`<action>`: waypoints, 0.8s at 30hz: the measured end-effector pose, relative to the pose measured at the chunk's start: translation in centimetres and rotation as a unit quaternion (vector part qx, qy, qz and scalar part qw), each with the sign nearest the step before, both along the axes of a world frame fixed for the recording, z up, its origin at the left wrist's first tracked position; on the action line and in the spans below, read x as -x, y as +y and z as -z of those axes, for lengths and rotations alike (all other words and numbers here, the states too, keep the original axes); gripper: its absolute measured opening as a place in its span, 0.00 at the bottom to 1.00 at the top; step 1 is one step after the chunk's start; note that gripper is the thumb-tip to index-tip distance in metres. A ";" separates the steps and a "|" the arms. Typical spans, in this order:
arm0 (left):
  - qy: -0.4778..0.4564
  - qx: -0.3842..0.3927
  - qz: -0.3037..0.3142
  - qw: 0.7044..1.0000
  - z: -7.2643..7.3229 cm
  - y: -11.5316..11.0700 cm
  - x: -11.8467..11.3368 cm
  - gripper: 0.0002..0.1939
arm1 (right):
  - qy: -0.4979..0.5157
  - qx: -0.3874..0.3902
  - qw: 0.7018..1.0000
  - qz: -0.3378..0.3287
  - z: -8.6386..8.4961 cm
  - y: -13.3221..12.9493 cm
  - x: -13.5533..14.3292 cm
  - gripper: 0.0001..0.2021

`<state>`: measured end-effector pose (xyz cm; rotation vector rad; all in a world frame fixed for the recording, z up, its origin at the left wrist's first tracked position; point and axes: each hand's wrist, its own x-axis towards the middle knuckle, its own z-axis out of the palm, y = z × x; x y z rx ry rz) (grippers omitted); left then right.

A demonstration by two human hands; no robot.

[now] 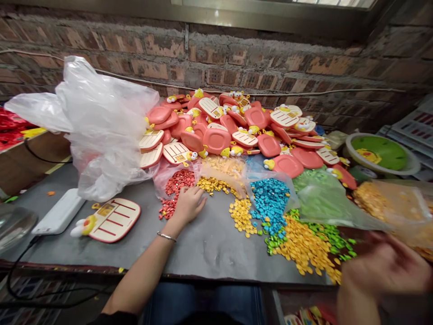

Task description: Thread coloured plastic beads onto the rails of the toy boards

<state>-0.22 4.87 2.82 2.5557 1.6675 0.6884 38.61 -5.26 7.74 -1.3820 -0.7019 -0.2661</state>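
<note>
The left hand (191, 203) reaches over the red pieces (179, 183); its fingertips are hidden from view, so whether they pinch a piece cannot be told. The right hand (385, 266), between three and four o'clock from the left, is blurred; one cannot tell whether its fingers are clenched, released or grasping something. Its forearm is cut off by the bottom edge.

The red pieces lie at eleven o'clock from the left hand, partly in a thin bag and partly spilled on the table (216, 253). At three o'clock from the left hand, blue pieces (270, 198) fill the mouth of another bag, with loose yellow pieces (241, 216) just beside them. A cloudy bag (324, 201) of green pieces stands at ten o'clock from the right hand. At twelve, a pale bowl (413, 163) holds something green and yellow, hard to make out.

At ten o'clock from the left hand, a large crumpled bag (101, 113) hides its contents. Beyond, a box (30, 164) with red things is cut off. A cream board (117, 219) with a duck head lies at nine o'clock.
</note>
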 end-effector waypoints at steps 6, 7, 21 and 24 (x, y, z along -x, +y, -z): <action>0.015 -0.003 0.015 1.000 0.2 0.1 -0.2 0.06 | -0.388 0.258 0.820 -0.332 -6.2 23.0 8.5 0.16; 0.016 -0.004 0.015 1.000 0.2 0.1 -0.1 0.06 | -0.415 0.312 0.794 -0.318 -6.3 25.9 9.7 0.21; 0.010 0.001 -0.023 1.000 0.5 1.0 1.2 0.06 | -0.440 0.343 0.777 -0.291 -2.7 27.3 12.6 0.29; -0.003 0.006 -0.031 0.999 0.3 1.1 1.6 0.07 | -0.461 0.204 0.784 -0.361 -2.5 17.9 12.8 0.31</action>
